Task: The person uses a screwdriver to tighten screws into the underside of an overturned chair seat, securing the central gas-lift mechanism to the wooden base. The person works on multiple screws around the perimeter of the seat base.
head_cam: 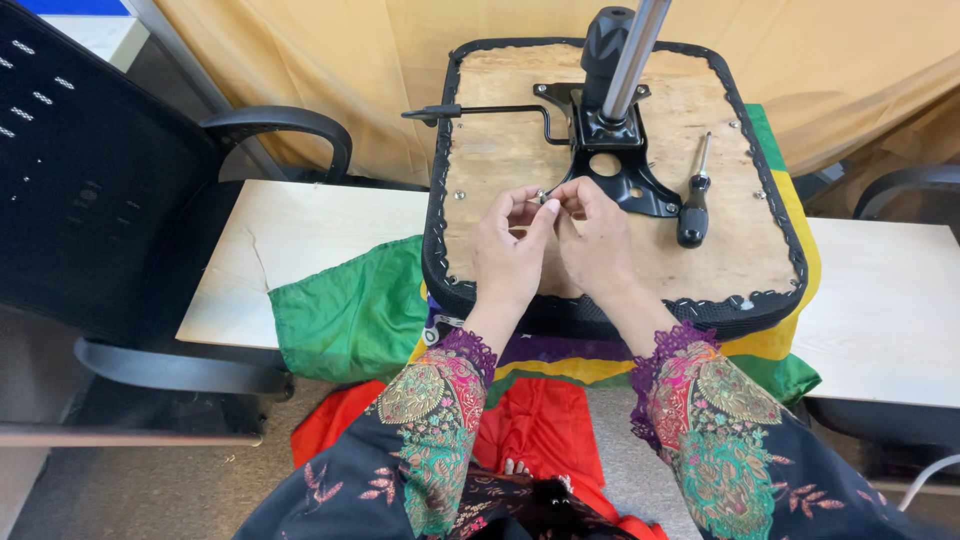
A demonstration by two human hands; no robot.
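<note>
Both hands meet over the upturned office-chair seat with its bare plywood underside and black fabric edging: the left hand and the right hand pinch a tiny silvery screw-like fastener between their fingertips, just above the wood and near the black metal tilt mechanism with its chrome gas column. The piece is small and held only by the tips, so a loosened pinch could likely drop it onto the multicoloured cloth covering the pale surface, or to the floor. The black-handled screwdriver lies loose on the seat and could roll if the seat is nudged.
</note>
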